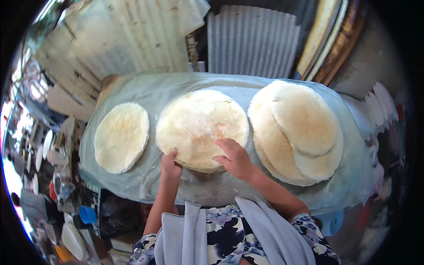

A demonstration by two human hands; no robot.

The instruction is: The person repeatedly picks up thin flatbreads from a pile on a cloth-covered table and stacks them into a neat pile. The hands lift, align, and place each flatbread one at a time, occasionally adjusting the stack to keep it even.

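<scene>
In the middle of the table lies a stack of round, pale flatbreads [202,116], floury, with browned patches on its top piece. My left hand [171,165] grips the stack's near left edge, its thumb on top and its fingers hidden beneath. Above the near right part of the stack is my right hand [236,159], thumb and fingers apart, holding nothing; whether its fingertips touch the bread I cannot tell. To the left sits a smaller round of flatbreads [121,137]. A larger pile of flatbreads [298,129] lies to the right, its upper pieces overlapping unevenly.
Clear plastic sheeting [152,89] covers the table. Corrugated metal sheets [253,41] stand behind it. A blue cup [87,214] is low on the left among cluttered goods. White stacked items [381,106] are beyond the right end, and a blue plastic object [333,223] is below the table's edge.
</scene>
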